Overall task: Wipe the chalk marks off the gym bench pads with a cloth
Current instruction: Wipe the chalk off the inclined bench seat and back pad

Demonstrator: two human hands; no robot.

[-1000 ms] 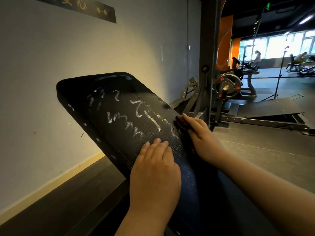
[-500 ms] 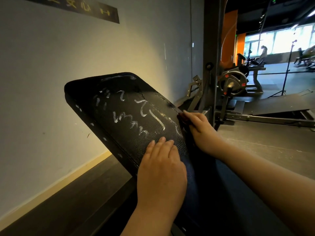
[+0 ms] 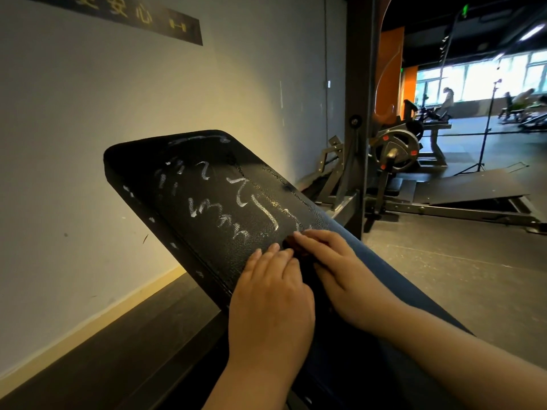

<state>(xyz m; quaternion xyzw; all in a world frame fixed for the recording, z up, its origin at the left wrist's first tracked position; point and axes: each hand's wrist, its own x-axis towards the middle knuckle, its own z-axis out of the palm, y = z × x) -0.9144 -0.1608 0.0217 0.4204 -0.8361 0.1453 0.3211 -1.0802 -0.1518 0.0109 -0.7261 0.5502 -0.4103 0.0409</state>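
A black inclined bench pad [image 3: 207, 208] rises toward the wall, and white chalk marks [image 3: 219, 216] are scrawled over its upper half. My left hand [image 3: 269, 294] lies flat on the pad's lower part with its fingers straight. Just to its right, my right hand [image 3: 340, 270] presses a dark cloth [image 3: 291, 243] against the pad, below the lowest chalk strokes. Only a small dark patch of the cloth shows under my fingertips. The two hands almost touch.
A pale wall [image 3: 88, 143] stands close on the left. A steel upright [image 3: 359, 113] rises behind the pad's right side, with a plate-loaded machine [image 3: 395, 149] and a tripod stand [image 3: 485, 134] beyond it. Open gym floor [image 3: 458, 261] lies to the right.
My right hand has slid the cloth from the pad's right edge inward and down across the pad face, toward my left hand. My left hand has stayed flat in place.
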